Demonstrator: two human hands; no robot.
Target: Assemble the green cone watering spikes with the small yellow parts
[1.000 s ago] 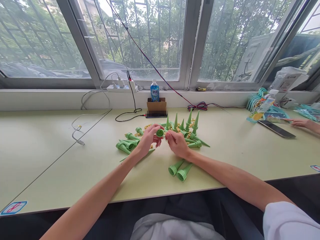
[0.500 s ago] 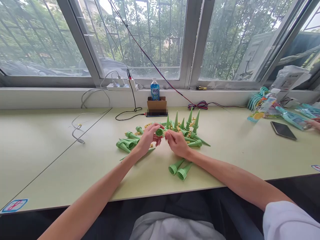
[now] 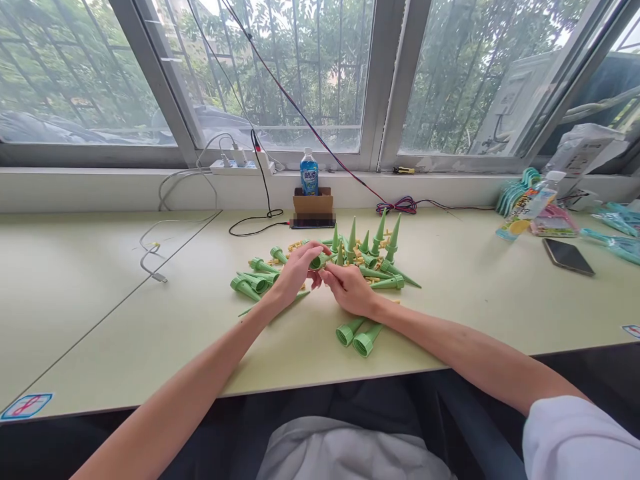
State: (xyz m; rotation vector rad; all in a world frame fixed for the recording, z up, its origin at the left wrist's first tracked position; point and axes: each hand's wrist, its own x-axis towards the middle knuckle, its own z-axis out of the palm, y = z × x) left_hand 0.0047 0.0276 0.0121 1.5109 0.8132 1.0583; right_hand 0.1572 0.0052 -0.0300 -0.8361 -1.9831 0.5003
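Observation:
My left hand [image 3: 299,270] is closed around a green plastic watering spike [image 3: 320,261], its wide threaded end tilted toward the left. My right hand [image 3: 347,287] meets it from the right, fingers pinched together against the spike's side; what they hold is hidden. Behind both hands several green spikes [image 3: 393,241] stand upright among small yellow valve pieces [image 3: 300,245]. More spikes lie left of my left hand, such as one green spike [image 3: 244,288]. Two loose spikes [image 3: 366,341] rest in front of my right wrist, open ends toward me.
At the back, a blue-labelled bottle [image 3: 309,173] stands by a small cardboard box [image 3: 313,203] with a phone leaning there. Cables [image 3: 403,205] run along the wall. To the right are a dark phone [image 3: 568,257], a tilted drink bottle [image 3: 531,203] and teal hangers [image 3: 520,190].
The spike in my left hand has turned, showing more of its side and less of its opening. My right fingers have shifted slightly left and down. Another person's hand has left the right edge.

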